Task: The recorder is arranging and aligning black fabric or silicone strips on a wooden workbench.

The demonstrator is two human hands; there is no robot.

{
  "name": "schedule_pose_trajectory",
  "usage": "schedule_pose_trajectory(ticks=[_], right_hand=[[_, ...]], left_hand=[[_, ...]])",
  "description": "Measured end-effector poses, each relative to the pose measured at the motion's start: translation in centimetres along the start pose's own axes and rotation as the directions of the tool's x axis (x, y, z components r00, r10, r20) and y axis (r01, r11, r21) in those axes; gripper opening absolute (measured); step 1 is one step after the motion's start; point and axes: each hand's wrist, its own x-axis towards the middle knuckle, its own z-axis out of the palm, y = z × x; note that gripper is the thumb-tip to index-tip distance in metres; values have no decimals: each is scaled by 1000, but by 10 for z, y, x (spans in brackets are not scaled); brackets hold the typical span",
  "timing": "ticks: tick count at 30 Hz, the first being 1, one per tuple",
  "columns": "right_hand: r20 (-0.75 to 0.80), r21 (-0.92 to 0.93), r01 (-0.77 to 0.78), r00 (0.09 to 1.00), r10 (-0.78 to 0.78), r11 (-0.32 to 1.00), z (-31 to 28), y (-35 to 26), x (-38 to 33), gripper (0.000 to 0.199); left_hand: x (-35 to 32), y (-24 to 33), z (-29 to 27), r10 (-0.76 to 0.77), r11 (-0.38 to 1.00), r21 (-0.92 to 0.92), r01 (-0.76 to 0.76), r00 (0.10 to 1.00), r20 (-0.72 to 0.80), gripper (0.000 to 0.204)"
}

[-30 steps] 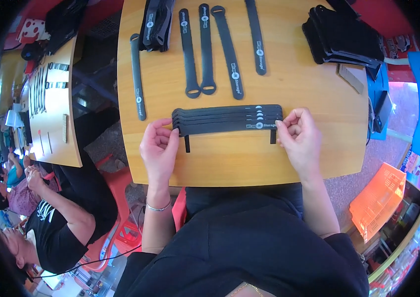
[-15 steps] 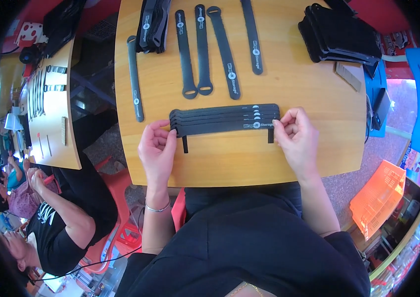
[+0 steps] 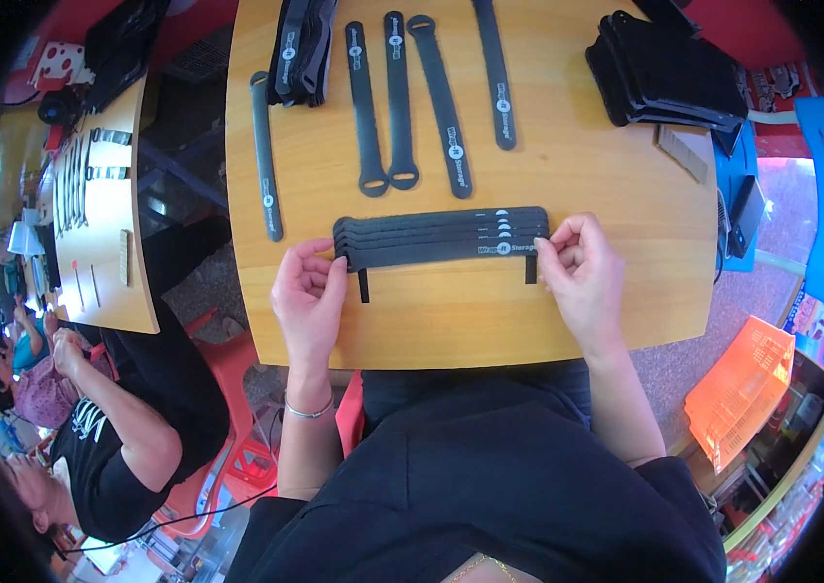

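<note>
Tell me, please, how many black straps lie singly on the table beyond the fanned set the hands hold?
5: one strap far left, two looped straps side by side, a slanted one, and one rightmost. The bundle may hide more.

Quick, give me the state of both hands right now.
Left hand: closed on the left end of the stack of black straps.
Right hand: pinching the stack's right end.

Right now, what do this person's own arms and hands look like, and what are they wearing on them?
Both forearms are bare. The left hand has a thin silver bracelet at the wrist. The right hand shows no ring or watch. Short black sleeves of a black top cover the upper arms.
</note>
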Motion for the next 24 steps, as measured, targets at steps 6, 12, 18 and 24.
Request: schedule_pose_trajectory(ticks=[6,12,18,24], right_hand=[[-2,-27,16,1000,-16,999,1,-1,0,18],[5,-38,21,1000,-21,999,-1,-2,1,18],[10,-44,31,999,-30,999,0,-2,-1,18],[8,-37,57,998,-57,998,1,-1,-3,17]], left_hand=[[-1,0,0,2,1000,1,-2,1000,-6,18],[0,0,2,17,1000,0,-17,1000,-22,17],[-1,-3,-1,43,999,-7,-43,999,-25,17],[-10,-6,-1,84,996,-32,-86,994,-64,19]])
